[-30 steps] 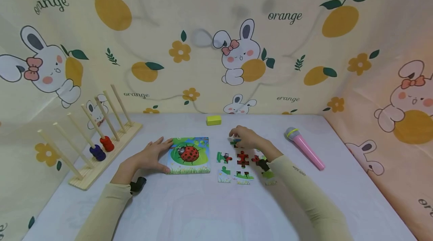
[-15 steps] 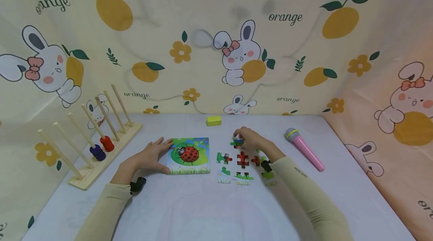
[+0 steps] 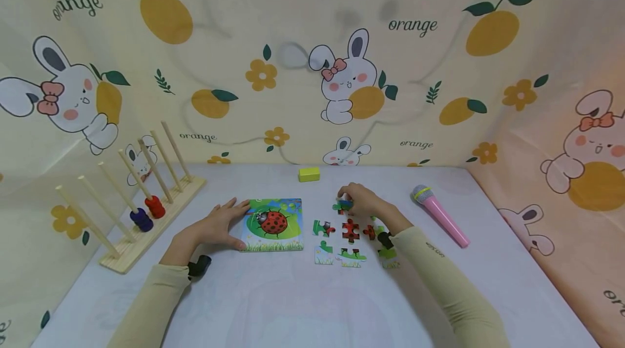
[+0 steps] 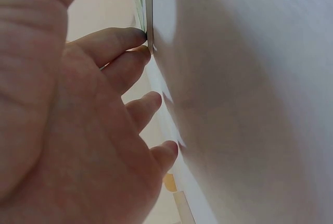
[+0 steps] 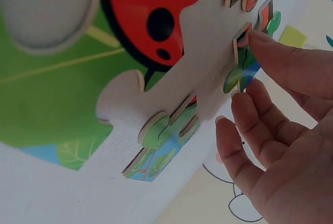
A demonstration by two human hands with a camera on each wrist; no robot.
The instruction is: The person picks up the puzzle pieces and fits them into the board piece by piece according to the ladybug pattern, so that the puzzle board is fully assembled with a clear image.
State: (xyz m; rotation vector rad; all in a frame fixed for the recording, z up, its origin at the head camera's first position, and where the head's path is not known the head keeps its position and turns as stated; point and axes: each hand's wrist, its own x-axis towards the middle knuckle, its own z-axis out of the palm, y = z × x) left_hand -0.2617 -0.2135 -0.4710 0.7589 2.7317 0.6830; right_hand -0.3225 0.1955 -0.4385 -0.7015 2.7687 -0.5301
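A square ladybug puzzle board [image 3: 272, 224] lies flat left of the table's middle. My left hand [image 3: 218, 225] is at its left side, fingers spread, thumb by the lower left corner. In the left wrist view, fingertips [image 4: 144, 39] touch the board's edge [image 4: 149, 5]. Thumb and fingers of my right hand [image 3: 362, 200] pinch a blue-green puzzle piece [image 5: 243, 60] at the back of a group of loose pieces. Nearest my body in that group are grassy pieces [image 3: 351, 257], with a red ladybug piece [image 3: 350, 231] in the middle. My right wrist partly covers the right-hand pieces.
A wooden peg rack [image 3: 161, 224] with blue rings [image 3: 141, 221] and red rings [image 3: 155, 207] stands at the left. A yellow block [image 3: 308, 175] sits at the back, and a pink toy microphone [image 3: 441, 216] lies at the right. Printed cloth walls surround the table.
My right hand has shifted slightly right and drawn in its fingers, so more of the blue-green puzzle piece shows. The left hand and the board have stayed in place.
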